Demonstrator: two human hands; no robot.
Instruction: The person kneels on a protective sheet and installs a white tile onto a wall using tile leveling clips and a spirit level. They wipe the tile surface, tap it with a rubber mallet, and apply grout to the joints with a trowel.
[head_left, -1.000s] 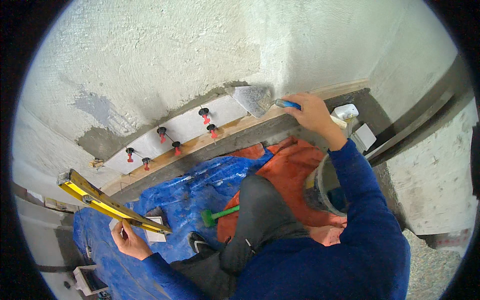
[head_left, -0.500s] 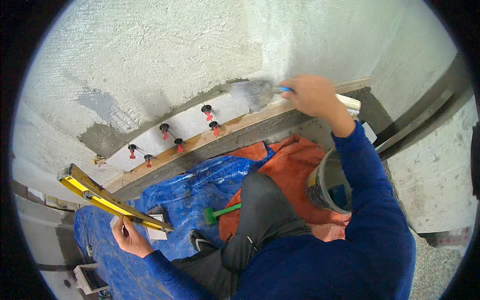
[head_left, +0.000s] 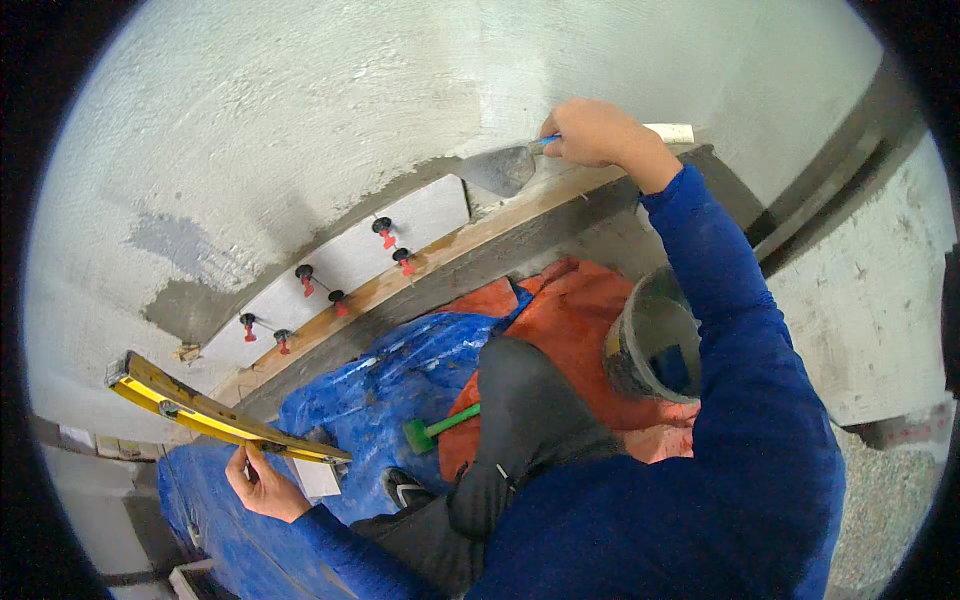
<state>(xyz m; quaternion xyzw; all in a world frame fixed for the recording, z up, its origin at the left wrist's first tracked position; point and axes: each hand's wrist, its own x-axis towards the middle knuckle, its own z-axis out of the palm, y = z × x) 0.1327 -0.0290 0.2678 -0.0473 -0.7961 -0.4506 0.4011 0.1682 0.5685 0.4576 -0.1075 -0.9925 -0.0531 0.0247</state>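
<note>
Evenly lit by soft, diffuse daylight; no hard shadows, only faint shade beneath the ledge (head_left: pixel 520 225). Mild sheen on the blue tarp (head_left: pixel 400 365). Strong fisheye curvature, straight edges bowed toward a black circular rim. Centre reasonably sharp; slight softness at the periphery and around the right hand (head_left: pixel 590 132).

Rough grey plastered wall (head_left: pixel 400 110), blue tarp (head_left: pixel 400 370) and orange sheet (head_left: pixel 560 320) over the floor, flat daylight.

Building site | bare plastered wall (head_left: pixel 400 120) | tiles with levelling clips (head_left: pixel 385 232)
</note>
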